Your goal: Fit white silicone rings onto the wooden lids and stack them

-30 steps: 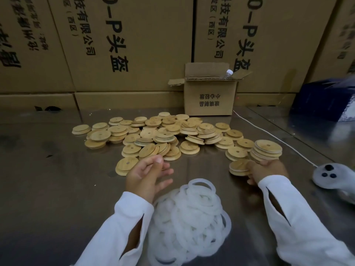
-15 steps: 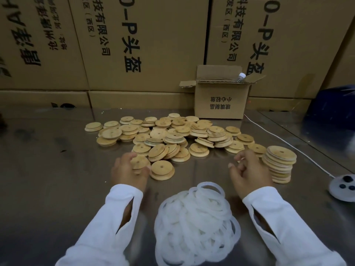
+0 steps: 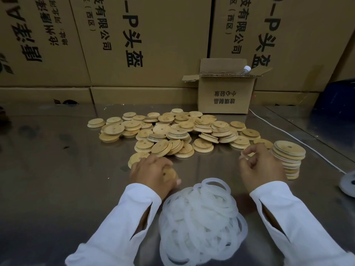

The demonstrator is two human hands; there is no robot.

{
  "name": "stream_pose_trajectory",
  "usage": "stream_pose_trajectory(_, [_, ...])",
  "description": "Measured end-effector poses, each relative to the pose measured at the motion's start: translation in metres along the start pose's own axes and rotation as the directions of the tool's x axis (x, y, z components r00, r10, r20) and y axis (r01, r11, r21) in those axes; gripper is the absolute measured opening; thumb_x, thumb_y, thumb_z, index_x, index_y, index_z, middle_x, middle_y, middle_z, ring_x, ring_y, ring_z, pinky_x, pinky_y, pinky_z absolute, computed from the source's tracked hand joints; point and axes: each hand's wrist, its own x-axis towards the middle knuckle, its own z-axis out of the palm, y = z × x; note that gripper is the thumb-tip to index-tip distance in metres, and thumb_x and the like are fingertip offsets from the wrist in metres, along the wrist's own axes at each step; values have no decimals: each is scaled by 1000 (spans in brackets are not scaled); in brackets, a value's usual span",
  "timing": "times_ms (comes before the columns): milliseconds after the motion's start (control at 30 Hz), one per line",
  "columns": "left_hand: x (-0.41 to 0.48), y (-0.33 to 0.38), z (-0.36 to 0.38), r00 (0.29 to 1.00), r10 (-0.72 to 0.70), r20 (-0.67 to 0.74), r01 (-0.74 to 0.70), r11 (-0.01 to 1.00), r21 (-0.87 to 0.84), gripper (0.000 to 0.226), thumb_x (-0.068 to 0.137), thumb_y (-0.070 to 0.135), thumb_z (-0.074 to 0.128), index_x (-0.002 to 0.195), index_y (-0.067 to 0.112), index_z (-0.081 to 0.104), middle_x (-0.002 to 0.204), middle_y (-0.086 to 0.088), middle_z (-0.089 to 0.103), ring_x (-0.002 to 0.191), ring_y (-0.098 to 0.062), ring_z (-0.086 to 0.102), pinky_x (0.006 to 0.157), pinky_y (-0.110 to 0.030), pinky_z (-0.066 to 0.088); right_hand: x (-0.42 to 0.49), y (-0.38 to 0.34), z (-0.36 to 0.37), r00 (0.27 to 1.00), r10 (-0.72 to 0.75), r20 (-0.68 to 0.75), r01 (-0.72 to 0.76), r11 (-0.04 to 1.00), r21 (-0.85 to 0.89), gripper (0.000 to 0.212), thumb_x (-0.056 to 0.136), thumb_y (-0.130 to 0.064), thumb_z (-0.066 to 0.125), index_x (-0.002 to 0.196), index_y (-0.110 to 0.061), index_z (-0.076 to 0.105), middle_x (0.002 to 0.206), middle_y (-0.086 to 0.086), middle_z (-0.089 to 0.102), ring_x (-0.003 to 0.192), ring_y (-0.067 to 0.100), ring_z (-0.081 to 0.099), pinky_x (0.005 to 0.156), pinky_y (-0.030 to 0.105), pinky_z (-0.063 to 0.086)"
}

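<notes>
Clear of the stack of ringed wooden lids (image 3: 289,158), the right hand (image 3: 263,169) curls, its contents unclear. The left hand (image 3: 151,172) now grips a fresh round wooden lid (image 3: 170,174) low over the steel tabletop (image 3: 57,189), beside the heap of white silicone rings (image 3: 201,223).

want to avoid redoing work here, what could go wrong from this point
1. The stack of ringed lids sits unevenly right beside the right hand; a knock could topple it.
2. The silicone rings lie in a tangled heap, so pulling one out may drag others along.
3. The left hand grips a wooden lid close to the loose lids; a dropped lid could get lost among them.
</notes>
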Motion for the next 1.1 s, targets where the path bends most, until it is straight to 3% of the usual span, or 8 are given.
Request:
stream_pose_trajectory(167, [-4, -1, 2, 994, -74, 76, 79, 994, -69, 57, 73, 51, 67, 124, 33, 48, 125, 7, 54, 117, -18, 45, 93, -29, 34, -7, -3, 7, 983, -68, 170, 67, 998, 13, 11, 84, -25, 55, 90, -29, 47, 59, -5, 54, 59, 10, 52, 53, 24, 38])
stream_pose_trajectory(333, [-8, 11, -8, 984, 39, -172, -93, 943, -320, 60, 67, 28, 79, 119, 38, 52, 112, 26, 50, 117, -10, 40, 93, -25, 29, -16, -17, 17, 959, -140, 245, 102, 982, 158, 7, 83, -36, 56, 78, -33, 52, 62, -5, 57, 61, 9, 53, 60, 28, 45])
stream_pose_trajectory(467, [-16, 30, -14, 916, 271, -297, -386, 799, -461, 71, 63, 12, 76, 114, 49, 44, 115, 33, 46, 112, 12, 41, 94, -7, 30, -28, -39, 21, 967, -47, 252, -121, 782, 612, 12, 85, -33, 56, 76, -27, 61, 57, -8, 62, 54, 0, 56, 55, 13, 44])
stream_pose_trajectory(667, [-23, 39, -12, 846, 450, -286, -530, 769, -357, 71, 63, 8, 69, 122, 39, 42, 126, 15, 49, 120, -8, 45, 102, -25, 35, -33, -48, 18, 910, -95, 404, -270, 604, 750, 12, 81, -17, 63, 92, -15, 64, 52, -7, 62, 50, 2, 56, 54, 13, 45])
stream_pose_trajectory(833, [-21, 42, -18, 975, 213, -63, -191, 658, -728, 92, 52, 37, 81, 125, 53, 27, 133, 30, 32, 126, 10, 34, 97, -6, 33, -31, -47, 14, 893, -57, 446, -329, 594, 735, 8, 79, -10, 66, 86, -14, 68, 59, -4, 67, 50, 4, 55, 51, 15, 45])
stream_pose_trajectory(933, [-17, 38, -17, 988, -19, 152, 144, 444, -884, 64, 57, 54, 78, 112, 35, 52, 113, 14, 59, 110, -8, 56, 89, -19, 46, -30, -47, 13, 895, -66, 441, -327, 575, 750, 7, 79, -7, 65, 85, -11, 67, 55, -5, 66, 47, 3, 54, 49, 13, 44])
stream_pose_trajectory(1033, [-15, 33, -14, 948, -62, 312, 318, 232, -919, 27, 59, 31, 71, 83, 19, 73, 88, -9, 73, 92, -30, 67, 88, -43, 52, -30, -50, 12, 884, -80, 461, -334, 582, 741, 7, 79, -5, 65, 84, -10, 66, 54, -3, 64, 46, 5, 55, 49, 13, 44])
stream_pose_trajectory(1100, [-14, 31, -13, 921, -64, 384, 389, 102, -916, 23, 65, 21, 65, 86, 12, 69, 82, -10, 73, 79, -24, 70, 71, -37, 58, -28, -49, 13, 885, 2, 466, -375, 597, 709, 5, 84, -11, 61, 81, -14, 64, 56, -1, 63, 50, 9, 57, 55, 20, 50])
